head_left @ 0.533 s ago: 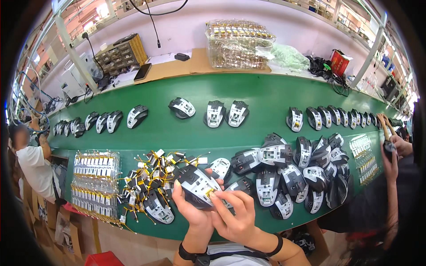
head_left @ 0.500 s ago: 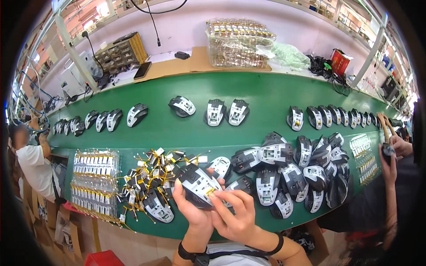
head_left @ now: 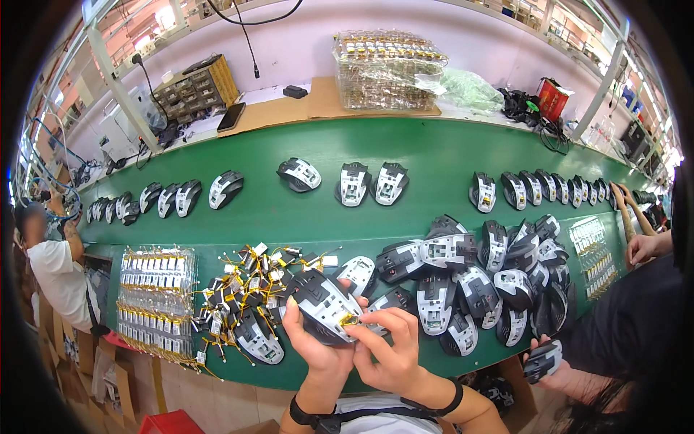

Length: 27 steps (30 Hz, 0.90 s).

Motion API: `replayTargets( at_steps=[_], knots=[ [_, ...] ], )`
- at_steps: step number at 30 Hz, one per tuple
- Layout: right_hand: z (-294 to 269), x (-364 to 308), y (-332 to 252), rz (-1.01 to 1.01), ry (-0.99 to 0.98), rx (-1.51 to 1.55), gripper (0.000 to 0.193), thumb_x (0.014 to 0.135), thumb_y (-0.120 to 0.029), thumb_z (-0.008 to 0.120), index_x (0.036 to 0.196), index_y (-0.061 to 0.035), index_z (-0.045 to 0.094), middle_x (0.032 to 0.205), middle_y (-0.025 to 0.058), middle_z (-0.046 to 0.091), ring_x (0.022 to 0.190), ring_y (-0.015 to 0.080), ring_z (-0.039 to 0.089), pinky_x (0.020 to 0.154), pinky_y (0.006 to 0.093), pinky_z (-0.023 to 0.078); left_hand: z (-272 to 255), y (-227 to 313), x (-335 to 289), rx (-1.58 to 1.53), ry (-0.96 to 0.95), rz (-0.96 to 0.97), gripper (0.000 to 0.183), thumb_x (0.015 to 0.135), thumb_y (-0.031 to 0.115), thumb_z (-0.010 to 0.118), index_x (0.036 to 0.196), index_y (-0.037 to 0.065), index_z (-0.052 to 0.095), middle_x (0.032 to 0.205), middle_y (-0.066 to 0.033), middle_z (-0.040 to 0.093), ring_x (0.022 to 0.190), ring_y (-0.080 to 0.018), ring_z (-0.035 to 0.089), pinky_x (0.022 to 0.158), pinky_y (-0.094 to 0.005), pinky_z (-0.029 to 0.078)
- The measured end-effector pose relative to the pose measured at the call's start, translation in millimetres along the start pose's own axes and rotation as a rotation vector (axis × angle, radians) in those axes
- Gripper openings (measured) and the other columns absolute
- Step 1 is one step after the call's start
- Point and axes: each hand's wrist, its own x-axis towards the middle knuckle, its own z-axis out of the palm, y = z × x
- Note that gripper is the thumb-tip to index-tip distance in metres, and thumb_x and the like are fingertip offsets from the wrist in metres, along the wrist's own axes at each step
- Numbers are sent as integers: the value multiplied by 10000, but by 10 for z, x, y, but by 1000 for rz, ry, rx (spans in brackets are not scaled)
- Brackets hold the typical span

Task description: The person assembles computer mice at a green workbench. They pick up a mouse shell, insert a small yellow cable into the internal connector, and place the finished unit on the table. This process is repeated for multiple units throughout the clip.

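Observation:
My left hand is closed around a black and white computer mouse, its underside turned up and tilted. At the lower end of the mouse, the closed fingertips of my right hand pinch at a small battery with yellow tape by the opening in the white base; its wires are too small to follow. Left of my hands is a loose heap of small batteries with yellow-taped ends and wires. Another upturned mouse lies against that heap, and a pile of mice lies to the right.
Clear plastic trays of batteries lie at the left. Upturned mice stand in a row along the green bench. Stacked trays sit on the back shelf. At the right a co-worker's hand holds a mouse; another person is far left.
My right fingers have shifted slightly on the yellow-taped battery, and the index finger has lifted a little. The co-worker at the right has brought a mouse down nearer the bench's front edge.

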Motion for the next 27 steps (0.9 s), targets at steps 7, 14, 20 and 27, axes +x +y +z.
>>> replayTargets(
  at_steps=[7,14,20,27],
  knots=[
    [8,-76,-131,35,17,-44,420,660,10,667,1073,-45,714,1180,76,615,978,260,553,823,338,482,-21,-20,1,4,-28,39,628,931,545,332,1245,39,533,1081,-174,638,788,-345,664,673,-438,551],
    [2,-138,-92,-54,-41,-124,441,683,-3,672,1123,-10,696,1234,70,619,949,225,552,812,310,477,27,-28,2,122,31,125,640,919,564,345,1241,43,530,1072,-165,631,794,-343,652,669,-412,535],
    [-29,-275,-84,-83,-41,-135,467,698,-9,655,1165,-11,669,1262,88,626,918,208,541,804,301,462,85,-30,-77,96,-12,148,608,918,543,360,1239,50,517,1069,-173,619,781,-333,648,657,-395,523],
    [-98,-162,0,-18,-143,7,568,653,40,607,1218,-4,628,1236,91,622,952,247,537,832,334,447,-5,-19,15,163,47,141,560,948,503,358,1201,34,528,1042,-171,636,758,-335,653,684,-427,544]
  ],
)
